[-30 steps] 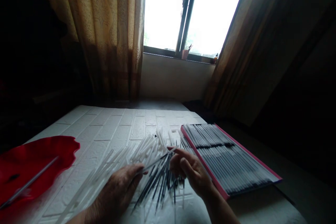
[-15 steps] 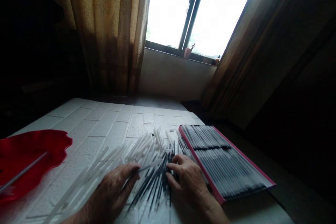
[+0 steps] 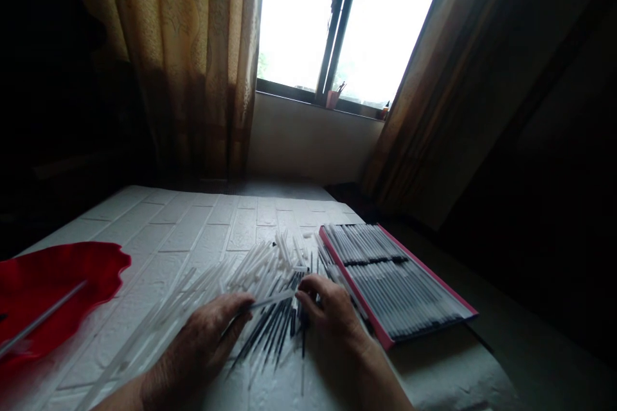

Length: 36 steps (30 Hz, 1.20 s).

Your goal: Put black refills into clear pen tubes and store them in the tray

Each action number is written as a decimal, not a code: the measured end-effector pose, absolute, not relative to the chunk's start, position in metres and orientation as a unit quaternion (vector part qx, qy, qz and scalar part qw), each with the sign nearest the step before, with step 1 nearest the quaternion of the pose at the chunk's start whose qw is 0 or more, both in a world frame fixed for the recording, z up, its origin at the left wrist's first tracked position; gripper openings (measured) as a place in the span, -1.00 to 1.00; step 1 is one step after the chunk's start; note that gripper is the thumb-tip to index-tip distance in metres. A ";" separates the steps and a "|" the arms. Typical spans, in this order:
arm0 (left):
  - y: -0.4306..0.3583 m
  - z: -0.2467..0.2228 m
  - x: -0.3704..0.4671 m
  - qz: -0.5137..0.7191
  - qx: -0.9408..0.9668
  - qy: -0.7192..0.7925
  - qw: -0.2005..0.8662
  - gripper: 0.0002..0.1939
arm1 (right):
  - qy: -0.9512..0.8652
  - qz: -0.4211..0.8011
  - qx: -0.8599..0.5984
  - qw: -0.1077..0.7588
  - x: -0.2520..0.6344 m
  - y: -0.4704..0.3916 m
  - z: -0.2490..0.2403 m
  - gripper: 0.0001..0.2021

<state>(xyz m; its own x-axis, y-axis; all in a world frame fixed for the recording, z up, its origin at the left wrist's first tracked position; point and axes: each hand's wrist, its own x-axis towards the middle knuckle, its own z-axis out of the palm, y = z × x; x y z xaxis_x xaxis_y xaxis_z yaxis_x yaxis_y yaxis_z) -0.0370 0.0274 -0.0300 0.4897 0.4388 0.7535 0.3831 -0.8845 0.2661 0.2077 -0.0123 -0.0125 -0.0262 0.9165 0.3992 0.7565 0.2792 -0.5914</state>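
My left hand [image 3: 219, 327] is closed in a pinch on a translucent plastic tube [image 3: 274, 299], its free end pointing right toward the other hand. Beside that end my right hand [image 3: 328, 305] is closed, thumb against fingers, on what looks like a thin dark rod [image 3: 303, 359] hanging below the fingers. The grip itself is partly hidden. Between and below the hands, a fan of loose dark rods [image 3: 270, 340] lies on the table. Whitish translucent tubes [image 3: 255, 263] are heaped beyond them, with longer ones [image 3: 144, 327] running along the left forearm.
On the right lies a shallow pink-edged box [image 3: 354, 295] with two rows of filled tubes. A red scalloped tray [image 3: 96, 263] at the left holds a single tube. The table [image 3: 183, 231] has a white brick-pattern cover. Behind are a curtain [image 3: 183, 77] and a window [image 3: 299, 19].
My right hand has lifted off the dark rods and closed, coming up to the free end of the tube in my left hand. The whole view has shifted slightly.
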 end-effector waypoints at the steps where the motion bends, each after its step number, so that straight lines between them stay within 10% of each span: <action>1: 0.028 -0.031 -0.037 0.443 0.864 0.238 0.032 -0.78 | -0.677 0.166 -0.575 0.427 0.207 -0.013 -0.011 -0.91; 6: 0.025 -0.022 -0.038 0.423 0.875 0.234 0.014 -0.79 | -0.543 0.425 -0.456 0.562 0.199 -0.020 -0.001 -0.75; 14: 0.021 -0.010 -0.035 0.421 0.869 0.257 -0.041 -0.72 | -0.526 0.456 -0.427 0.578 0.195 -0.029 -0.003 -0.76; 36: 0.027 -0.026 -0.041 0.344 0.899 0.259 0.084 -0.69 | -0.751 0.076 -0.413 0.510 0.198 -0.028 -0.004 -0.79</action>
<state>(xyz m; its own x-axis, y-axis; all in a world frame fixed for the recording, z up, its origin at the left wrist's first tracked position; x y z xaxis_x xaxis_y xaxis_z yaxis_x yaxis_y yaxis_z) -0.0414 0.0274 -0.0261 0.6293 0.5242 0.5737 0.4084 -0.8512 0.3297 0.1977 -0.0282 -0.0036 -0.1391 0.6969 0.7036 0.5428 0.6479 -0.5344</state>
